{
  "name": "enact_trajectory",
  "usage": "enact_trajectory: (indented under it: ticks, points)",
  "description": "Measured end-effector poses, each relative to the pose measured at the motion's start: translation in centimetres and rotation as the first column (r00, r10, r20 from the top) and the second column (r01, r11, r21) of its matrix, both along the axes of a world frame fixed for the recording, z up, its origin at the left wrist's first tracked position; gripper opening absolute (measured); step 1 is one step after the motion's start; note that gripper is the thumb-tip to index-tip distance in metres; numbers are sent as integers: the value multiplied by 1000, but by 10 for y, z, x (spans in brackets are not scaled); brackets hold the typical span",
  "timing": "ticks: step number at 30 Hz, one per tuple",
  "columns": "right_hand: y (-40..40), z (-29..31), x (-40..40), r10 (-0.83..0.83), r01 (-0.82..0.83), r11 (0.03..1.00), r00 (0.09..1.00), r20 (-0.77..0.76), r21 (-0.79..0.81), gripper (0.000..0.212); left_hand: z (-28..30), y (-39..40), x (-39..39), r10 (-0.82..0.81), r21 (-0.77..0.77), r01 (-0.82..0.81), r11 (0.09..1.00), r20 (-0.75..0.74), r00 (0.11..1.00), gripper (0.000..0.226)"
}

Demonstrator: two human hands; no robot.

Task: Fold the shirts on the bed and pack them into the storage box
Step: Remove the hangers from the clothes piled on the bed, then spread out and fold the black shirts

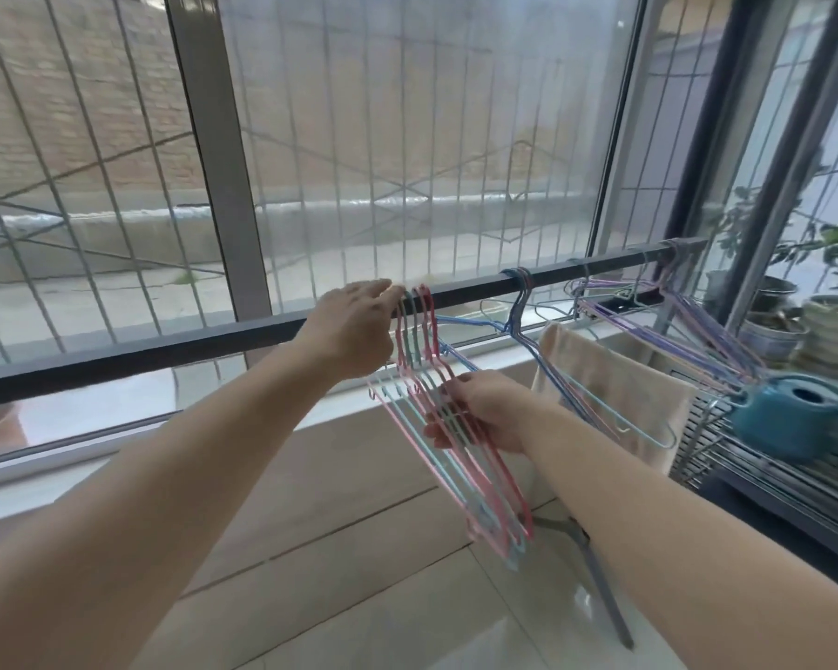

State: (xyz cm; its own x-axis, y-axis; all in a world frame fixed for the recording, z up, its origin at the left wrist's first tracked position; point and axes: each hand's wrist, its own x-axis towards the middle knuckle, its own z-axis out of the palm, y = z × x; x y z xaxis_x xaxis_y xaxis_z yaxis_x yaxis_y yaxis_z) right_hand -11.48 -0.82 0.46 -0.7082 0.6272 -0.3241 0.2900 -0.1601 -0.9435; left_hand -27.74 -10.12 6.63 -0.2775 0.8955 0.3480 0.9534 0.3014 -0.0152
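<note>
Hanging over dark horizontal metal rail (480,287): bunch of pink and pale-blue wire hangers (460,427). Left hand (354,326), fingers curled, pinching hanger hooks at rail. Right hand (485,408), below rail, gripping hanger bodies between curled fingers and thumb. Further right along rail: more blue and purple hangers (649,307), beige cloth (615,379), teal watering can (789,413). Shirts, bed, storage box: out of view.

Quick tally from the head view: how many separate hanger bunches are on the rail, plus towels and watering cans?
Hanger bunches on the rail: 3, namely the pink and pale blue bunch in both hands, a blue bunch, a purple bunch
Beige towel: 1
Teal watering can: 1
Total: 5
</note>
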Motion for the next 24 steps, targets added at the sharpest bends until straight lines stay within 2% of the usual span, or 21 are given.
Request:
enact_trajectory:
  ticks: [2, 3, 5, 8, 10, 14, 17, 19, 21, 24]
  points:
    - [2, -7, 2, -68, 41, 966, 993, 96, 254, 25, -8, 1, 14, -2, 103, 0, 995, 25, 1000, 77]
    - [3, -11, 5, -114, 74, 932, 989, 92, 356, 25, -12, 3, 24, -39, 175, 29, 984, 51, 998, 75]
    - [6, -17, 24, -196, 168, 870, 981, 13, 463, 25, -20, 7, 54, -162, 275, 126, 953, 111, 981, 63]
    - [-1, -17, 92, -305, 267, 741, 951, -45, 616, 27, -31, 14, 121, -320, 303, 245, 921, 232, 918, 44]
    - [-15, -19, 159, -357, 281, 672, 933, -33, 685, 28, -39, 15, 181, -404, 292, 324, 900, 275, 873, 39]
    - [-67, -43, 322, -519, 362, 646, 854, 39, 672, 16, -69, 13, 317, -607, 207, 574, 792, 358, 709, 32]
    - [-137, -69, 459, -702, 480, 589, 702, 118, 650, 17, -97, -4, 449, -708, 125, 728, 675, 391, 589, 33]
    - [-200, -85, 550, -803, 542, 538, 563, 196, 646, 18, -110, -32, 546, -770, 85, 821, 565, 413, 487, 37]
    - [-269, -100, 635, -872, 604, 479, 412, 265, 637, 18, -120, -72, 642, -821, 65, 901, 429, 444, 359, 35]
    - [-386, -120, 742, -935, 711, 320, 132, 328, 626, 19, -137, -149, 779, -827, 50, 982, 180, 549, 124, 31]
